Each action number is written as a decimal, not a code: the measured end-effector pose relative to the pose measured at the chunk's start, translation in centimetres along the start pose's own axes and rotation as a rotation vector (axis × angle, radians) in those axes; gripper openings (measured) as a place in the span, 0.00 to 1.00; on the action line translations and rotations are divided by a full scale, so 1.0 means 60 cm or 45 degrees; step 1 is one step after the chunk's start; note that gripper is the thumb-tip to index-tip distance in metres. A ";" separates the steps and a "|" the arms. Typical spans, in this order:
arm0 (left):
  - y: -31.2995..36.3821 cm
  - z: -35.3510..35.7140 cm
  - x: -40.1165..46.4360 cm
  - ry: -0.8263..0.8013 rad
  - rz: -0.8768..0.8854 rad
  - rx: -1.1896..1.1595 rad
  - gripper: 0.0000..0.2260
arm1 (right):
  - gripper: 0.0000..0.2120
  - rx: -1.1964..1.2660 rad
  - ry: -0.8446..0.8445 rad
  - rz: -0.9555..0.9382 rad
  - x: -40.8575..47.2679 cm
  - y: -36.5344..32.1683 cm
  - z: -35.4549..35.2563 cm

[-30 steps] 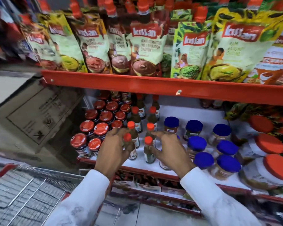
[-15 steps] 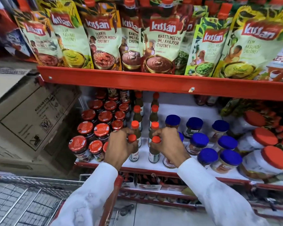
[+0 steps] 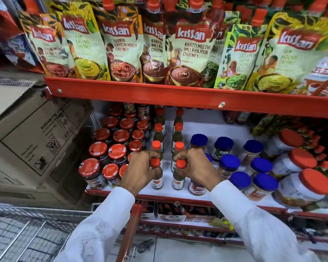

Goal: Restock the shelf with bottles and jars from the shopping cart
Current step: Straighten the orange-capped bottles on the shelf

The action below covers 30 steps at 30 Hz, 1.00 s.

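Two rows of small dark sauce bottles with orange caps stand on the white shelf [image 3: 167,194]. My left hand [image 3: 140,171] grips the neck of the front left bottle [image 3: 157,183]. My right hand [image 3: 196,167] grips the neck of the front right bottle [image 3: 178,181]. Both bottles stand upright on the shelf near its front edge. The wire shopping cart [image 3: 25,235] sits at lower left, its red handle [image 3: 130,229] between my sleeves; I see nothing in the part of the cart that shows.
Red-lidded jars [image 3: 113,146] crowd the shelf left of the bottles, blue-lidded jars [image 3: 235,165] right of them, large orange-lidded tubs [image 3: 307,188] farther right. Chutney pouches [image 3: 189,53] hang above the red shelf rail [image 3: 178,97]. A cardboard box [image 3: 36,140] stands at left.
The view has shifted and drawn nearer to the shelf. Both hands have slid a little forward along the shelf and closed tighter on the two front bottles' necks.
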<state>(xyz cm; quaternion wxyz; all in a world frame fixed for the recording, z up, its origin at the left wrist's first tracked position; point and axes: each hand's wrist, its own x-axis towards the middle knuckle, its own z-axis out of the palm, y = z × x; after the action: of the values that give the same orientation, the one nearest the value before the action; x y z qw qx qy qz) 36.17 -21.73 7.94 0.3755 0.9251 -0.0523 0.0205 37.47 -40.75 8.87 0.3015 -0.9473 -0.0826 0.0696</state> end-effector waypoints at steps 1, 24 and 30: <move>0.000 0.000 0.000 -0.006 0.007 0.003 0.19 | 0.20 -0.007 -0.005 -0.010 0.001 0.000 0.000; -0.003 -0.012 0.003 -0.052 0.025 0.036 0.22 | 0.21 -0.047 -0.034 -0.082 0.013 0.001 0.001; -0.001 -0.013 0.004 -0.059 0.032 0.035 0.21 | 0.21 -0.047 -0.029 -0.077 0.011 0.003 -0.001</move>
<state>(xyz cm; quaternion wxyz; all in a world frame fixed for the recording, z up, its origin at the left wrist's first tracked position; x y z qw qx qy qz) 36.44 -21.15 8.47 0.3613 0.9296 -0.0723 0.0046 38.15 -40.79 8.77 0.2850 -0.9490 -0.1159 0.0696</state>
